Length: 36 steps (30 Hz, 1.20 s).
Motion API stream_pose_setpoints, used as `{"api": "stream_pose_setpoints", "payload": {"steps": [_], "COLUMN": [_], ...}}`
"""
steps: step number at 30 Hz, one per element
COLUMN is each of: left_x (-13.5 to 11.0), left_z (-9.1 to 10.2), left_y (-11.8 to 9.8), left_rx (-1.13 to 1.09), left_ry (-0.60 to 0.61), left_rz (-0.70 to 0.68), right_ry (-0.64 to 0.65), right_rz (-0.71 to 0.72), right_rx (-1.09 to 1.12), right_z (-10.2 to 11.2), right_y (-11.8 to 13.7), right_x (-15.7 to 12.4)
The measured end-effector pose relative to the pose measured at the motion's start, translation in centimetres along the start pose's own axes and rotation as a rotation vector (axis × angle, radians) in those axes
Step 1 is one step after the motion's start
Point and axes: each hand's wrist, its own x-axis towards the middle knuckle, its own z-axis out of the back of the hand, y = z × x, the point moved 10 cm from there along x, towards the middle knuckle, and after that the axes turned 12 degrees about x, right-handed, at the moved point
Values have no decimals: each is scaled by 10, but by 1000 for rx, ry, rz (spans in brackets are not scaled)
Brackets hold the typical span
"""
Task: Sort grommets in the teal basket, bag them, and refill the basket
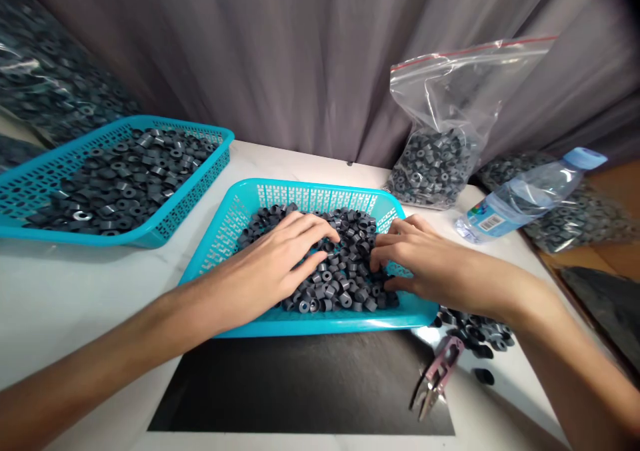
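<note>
Both our hands are in the near basket [240, 201], on top of the heap of small dark rings [345, 274] that fills its middle. Our left hand [273, 264] lies flat over the rings with the fingers spread and slightly bent; it does not close on any piece that we can see. Our right hand [417, 261] has its fingers curled together at the right edge of the heap, and the fingertips seem to pinch one or two rings, but we cannot tell this for sure.

As we judge it, the work is somewhere in the middle. The near basket is still well filled, and the far basket [30, 178] on the left also holds a full layer of the same rings. A small loose pile [475, 334] lies on the desk [60, 291] just beside the near basket, at the right.

We count two turquoise baskets, one open zip bag [440, 151] with rings standing behind the near basket, one water bottle [530, 198] lying on its side, one pair of small pink snips [440, 374] by the black mat [310, 384]. More bags of rings lie at the far left and far right; their number is not clear. The rings are too many to count.
</note>
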Motion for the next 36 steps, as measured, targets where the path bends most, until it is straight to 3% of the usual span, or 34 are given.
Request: {"api": "stream_pose_setpoints", "payload": {"steps": [6,16,21,25,28,31,33,36], "left_x": [-6,-9,-1,1,1,2,4,5], "left_z": [-14,-9,10,24,33,35,32,22], "left_y": [-25,-27,-21,-15,-8,-1,4,11], "left_rx": [-39,106,-45,-276,-396,-392,-339,-222], "left_ry": [184,162,53,-114,-232,-257,-232,-163], "left_rz": [-175,-227,-56,97,148,167,179,180], "right_ry": [-21,-3,-94,-217,-323,-366,-356,-225], "right_rz": [-65,-7,42,84,106,85,30,-16], "right_rx": [56,100,302,575,720,835,775,442], "right_z": [5,5,30,45,47,43,38,24], "right_y": [-3,-9,14,34,36,25,14,6], "right_x": [5,-4,-2,8,15,18,17,16]}}
